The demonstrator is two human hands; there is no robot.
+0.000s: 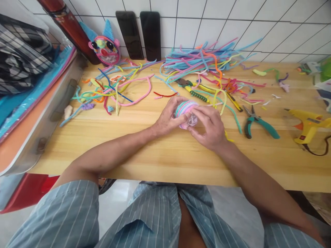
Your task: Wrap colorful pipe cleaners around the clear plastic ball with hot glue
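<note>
Between my two hands is a small rounded piece wound with pink, teal and lilac pipe cleaners, with a clear, shiny part showing at its lower right. My left hand wraps round its left side, thumb across the front. On the right side, my right hand grips it with thumb and fingers. Just beyond them lie green-and-yellow pliers and a yellow utility knife. A short red pipe cleaner rests behind my left hand.
Teal-handled pliers and a yellow glue gun lie to the right. Loose pipe cleaners and a large bundle spread toward the tiled wall. A decorated figure, two black phones and a plastic bin stand left.
</note>
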